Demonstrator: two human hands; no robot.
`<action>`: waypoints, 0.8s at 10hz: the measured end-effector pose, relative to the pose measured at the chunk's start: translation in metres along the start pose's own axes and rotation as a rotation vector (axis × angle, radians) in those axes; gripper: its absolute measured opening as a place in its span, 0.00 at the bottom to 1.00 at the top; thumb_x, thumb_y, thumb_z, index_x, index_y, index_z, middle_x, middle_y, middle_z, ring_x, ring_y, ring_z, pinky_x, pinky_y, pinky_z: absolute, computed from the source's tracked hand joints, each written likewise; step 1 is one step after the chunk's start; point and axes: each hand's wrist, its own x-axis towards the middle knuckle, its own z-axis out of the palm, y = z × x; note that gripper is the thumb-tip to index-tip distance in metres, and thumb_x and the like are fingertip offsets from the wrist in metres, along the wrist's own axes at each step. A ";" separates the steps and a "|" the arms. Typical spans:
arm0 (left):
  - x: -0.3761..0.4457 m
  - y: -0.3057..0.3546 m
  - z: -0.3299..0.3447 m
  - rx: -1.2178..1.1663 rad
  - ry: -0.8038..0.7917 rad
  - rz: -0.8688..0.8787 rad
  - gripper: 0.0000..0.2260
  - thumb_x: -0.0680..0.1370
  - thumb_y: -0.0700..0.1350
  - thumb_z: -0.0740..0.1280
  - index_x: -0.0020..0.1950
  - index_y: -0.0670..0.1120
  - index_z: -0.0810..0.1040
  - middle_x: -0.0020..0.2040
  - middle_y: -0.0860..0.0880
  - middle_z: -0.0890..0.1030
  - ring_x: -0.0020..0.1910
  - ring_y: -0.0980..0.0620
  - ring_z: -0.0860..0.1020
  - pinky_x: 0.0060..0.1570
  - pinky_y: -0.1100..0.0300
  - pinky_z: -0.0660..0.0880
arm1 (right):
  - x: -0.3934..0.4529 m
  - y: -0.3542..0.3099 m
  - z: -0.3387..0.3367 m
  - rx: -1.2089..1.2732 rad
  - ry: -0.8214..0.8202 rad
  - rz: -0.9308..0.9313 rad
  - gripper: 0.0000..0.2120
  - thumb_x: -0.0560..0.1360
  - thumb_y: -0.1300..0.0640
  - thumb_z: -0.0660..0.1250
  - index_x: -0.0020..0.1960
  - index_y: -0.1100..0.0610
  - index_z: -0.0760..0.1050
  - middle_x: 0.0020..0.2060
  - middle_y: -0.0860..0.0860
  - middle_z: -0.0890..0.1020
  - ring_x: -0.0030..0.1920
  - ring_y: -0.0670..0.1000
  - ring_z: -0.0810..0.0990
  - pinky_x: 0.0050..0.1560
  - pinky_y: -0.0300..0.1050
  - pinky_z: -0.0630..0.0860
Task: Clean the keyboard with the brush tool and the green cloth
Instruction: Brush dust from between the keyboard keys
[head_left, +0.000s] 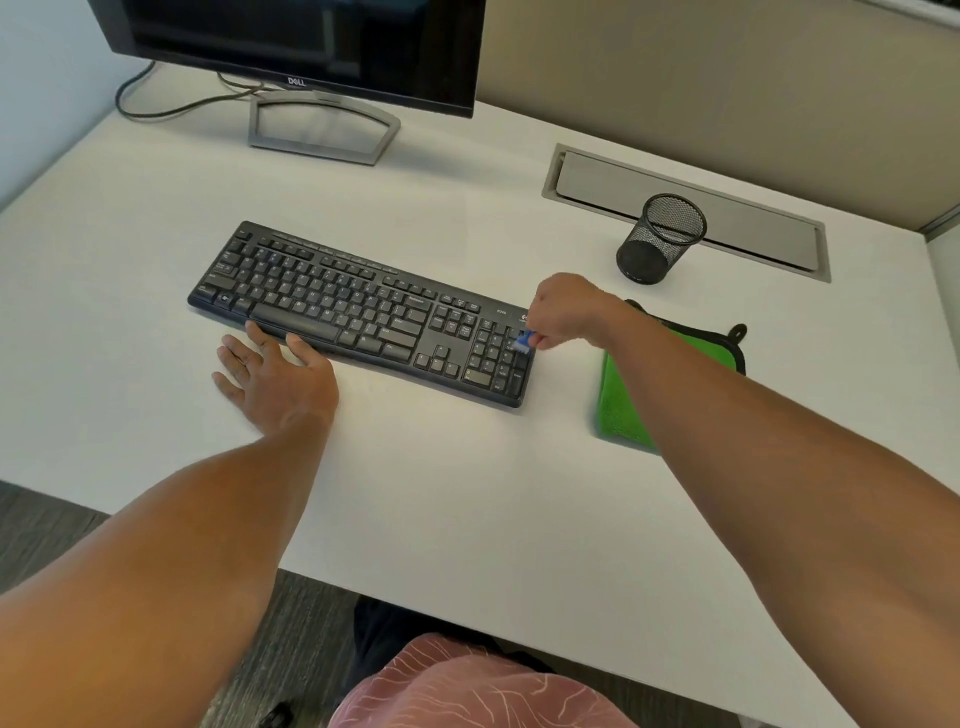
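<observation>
A black keyboard (358, 312) lies at an angle on the white desk (467, 493). My right hand (569, 309) pinches a small blue brush tool (523, 342), whose tip sits on the number pad at the keyboard's right end. My left hand (275, 374) lies flat on the desk with straight fingers, fingertips touching the keyboard's front edge below the space bar. The green cloth (621, 395), edged in black, lies on the desk to the right of the keyboard, partly hidden under my right forearm.
A black mesh pen cup (660, 239) stands behind the cloth, in front of a grey cable hatch (685, 208). A monitor (311, 47) on a silver stand (322, 130) sits at the back left. The desk's front edge runs near my lap.
</observation>
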 end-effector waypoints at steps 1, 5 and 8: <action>0.000 0.000 0.000 0.000 0.001 -0.001 0.29 0.84 0.57 0.44 0.83 0.47 0.49 0.83 0.42 0.49 0.82 0.46 0.45 0.79 0.46 0.39 | -0.002 0.000 0.003 -0.153 0.139 -0.033 0.09 0.74 0.63 0.64 0.50 0.66 0.78 0.43 0.59 0.80 0.43 0.56 0.76 0.37 0.44 0.75; 0.000 0.000 -0.001 -0.005 -0.003 0.000 0.29 0.84 0.57 0.44 0.83 0.47 0.48 0.83 0.42 0.49 0.82 0.46 0.45 0.79 0.46 0.39 | -0.025 -0.007 0.015 -0.033 0.034 0.000 0.13 0.77 0.61 0.61 0.34 0.60 0.67 0.28 0.52 0.70 0.35 0.55 0.71 0.27 0.38 0.58; -0.001 0.000 -0.002 0.001 -0.025 0.002 0.29 0.84 0.56 0.44 0.83 0.47 0.48 0.83 0.42 0.49 0.82 0.46 0.45 0.79 0.46 0.40 | -0.042 -0.002 0.031 0.048 -0.181 0.189 0.12 0.77 0.64 0.64 0.35 0.60 0.71 0.21 0.50 0.80 0.31 0.52 0.82 0.35 0.35 0.78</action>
